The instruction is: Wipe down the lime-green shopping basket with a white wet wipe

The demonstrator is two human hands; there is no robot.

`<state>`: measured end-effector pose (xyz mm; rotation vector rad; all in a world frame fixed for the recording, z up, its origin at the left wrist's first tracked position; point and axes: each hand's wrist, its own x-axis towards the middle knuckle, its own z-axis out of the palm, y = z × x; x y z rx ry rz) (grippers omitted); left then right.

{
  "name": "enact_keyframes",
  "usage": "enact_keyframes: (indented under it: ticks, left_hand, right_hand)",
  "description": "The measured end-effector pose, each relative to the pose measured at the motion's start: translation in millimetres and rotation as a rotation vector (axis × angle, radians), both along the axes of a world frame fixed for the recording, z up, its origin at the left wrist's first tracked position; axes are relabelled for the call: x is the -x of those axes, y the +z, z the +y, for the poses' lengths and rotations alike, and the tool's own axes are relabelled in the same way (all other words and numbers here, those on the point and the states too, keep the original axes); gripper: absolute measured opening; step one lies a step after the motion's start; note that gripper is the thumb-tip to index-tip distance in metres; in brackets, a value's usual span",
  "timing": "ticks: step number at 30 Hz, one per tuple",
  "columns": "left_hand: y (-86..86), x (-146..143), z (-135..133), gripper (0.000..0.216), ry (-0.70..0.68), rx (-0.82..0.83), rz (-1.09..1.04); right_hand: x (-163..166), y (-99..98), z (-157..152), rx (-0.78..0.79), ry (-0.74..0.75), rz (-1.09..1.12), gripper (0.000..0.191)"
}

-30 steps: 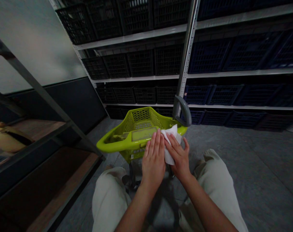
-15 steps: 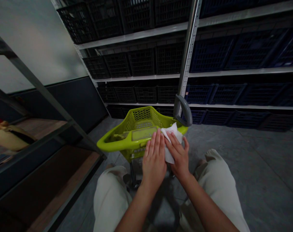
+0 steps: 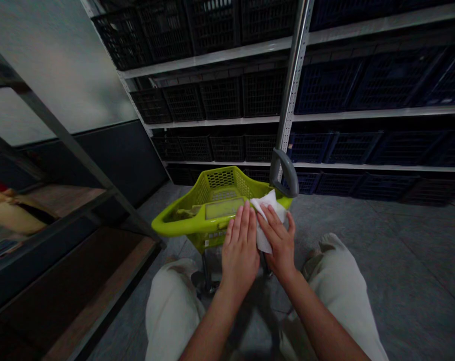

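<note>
A yellow-green plastic shopping basket (image 3: 178,228) on wheeled legs stands in front of me, its grey handle (image 3: 289,173) raised at the right with a long metal tube. My left hand (image 3: 242,240) lies with fingers stretched out flat, at the near rim and label panel (image 3: 225,208). Beside it, my right hand (image 3: 280,238) presses a white tissue (image 3: 267,200) against the rim's right part. The tissue is crumpled, and its lower end hangs out between the two hands.
Behind the basket rises a rack (image 3: 212,122) of black crates (image 3: 220,98) and blue crates (image 3: 330,85). At left stands a metal-framed shelf (image 3: 107,193) with a beige and red item (image 3: 13,210). My knees (image 3: 336,281) flank the basket on the grey floor (image 3: 400,245).
My right hand and the tissue have shifted very slightly to the right along the rim. The left hand stays almost in place; the basket looks the same.
</note>
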<state>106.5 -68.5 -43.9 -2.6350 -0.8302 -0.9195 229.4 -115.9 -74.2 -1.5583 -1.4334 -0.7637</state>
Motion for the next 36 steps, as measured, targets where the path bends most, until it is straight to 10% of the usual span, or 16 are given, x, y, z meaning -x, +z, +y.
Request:
enact_keyframes:
  ticks: [27,36]
  left_hand:
    - [2.1,1,-1,0.077,-0.011,0.018,0.007]
    - [-0.4,-2,-1,0.074,0.001,0.008,0.006]
  right_hand:
    - [-33,-6.2,-8,-0.097,-0.158,0.084,0.047]
    - [-11,-1.0,-8,0.052,0.02,-0.072,0.049]
